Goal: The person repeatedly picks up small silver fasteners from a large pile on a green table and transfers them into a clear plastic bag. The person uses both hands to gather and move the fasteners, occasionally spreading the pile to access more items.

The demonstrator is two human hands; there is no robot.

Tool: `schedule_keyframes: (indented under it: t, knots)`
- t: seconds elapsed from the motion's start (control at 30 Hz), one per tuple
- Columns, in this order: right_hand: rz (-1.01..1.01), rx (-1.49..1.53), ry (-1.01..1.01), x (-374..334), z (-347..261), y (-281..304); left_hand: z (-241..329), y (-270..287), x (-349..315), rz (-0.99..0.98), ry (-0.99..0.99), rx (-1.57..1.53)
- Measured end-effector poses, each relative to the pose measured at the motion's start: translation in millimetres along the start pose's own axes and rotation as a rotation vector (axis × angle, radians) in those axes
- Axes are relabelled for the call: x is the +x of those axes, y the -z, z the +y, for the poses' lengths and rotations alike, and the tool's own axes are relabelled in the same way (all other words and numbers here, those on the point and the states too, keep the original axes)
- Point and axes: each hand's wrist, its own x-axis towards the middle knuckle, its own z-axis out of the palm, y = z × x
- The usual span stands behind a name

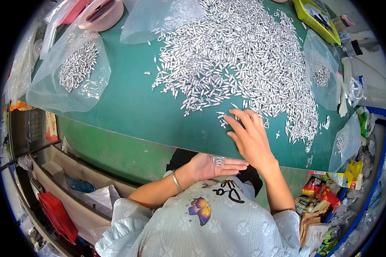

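Note:
My left hand [208, 166] is palm up just below the table's front edge. Several small silver metal pieces [218, 160] rest in it, over fingers that are stretched out. My right hand [251, 137] reaches over the table edge with its fingers spread and bent, palm down. Its fingertips are beside a few loose pieces [221, 119] at the near edge of a large heap of small silver bullet-shaped metal pieces [236, 55]. Nothing shows gripped in the right fingers, though their undersides are partly hidden.
On the green table [128, 115] a clear plastic bag [101, 88] with silver pieces lies at left, another bag [324, 92] at right. A pink basket [109, 19] stands back left, a yellow-green tray [306, 19] back right. Snack packets [315, 188] fill a shelf at lower right.

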Motion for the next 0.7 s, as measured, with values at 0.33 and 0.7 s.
schedule_keyframes:
  t: [0.33, 0.7]
  knots:
    - [-0.061, 0.249, 0.059, -57.8, -17.3, 2.3, -10.2, 25.3, 8.2, -0.234, -0.036, -0.306]
    - [0.112, 0.137, -0.057, 25.9, -4.4, -14.0, -0.9, 0.2, 1.2, 0.091, -0.016, 0.047]
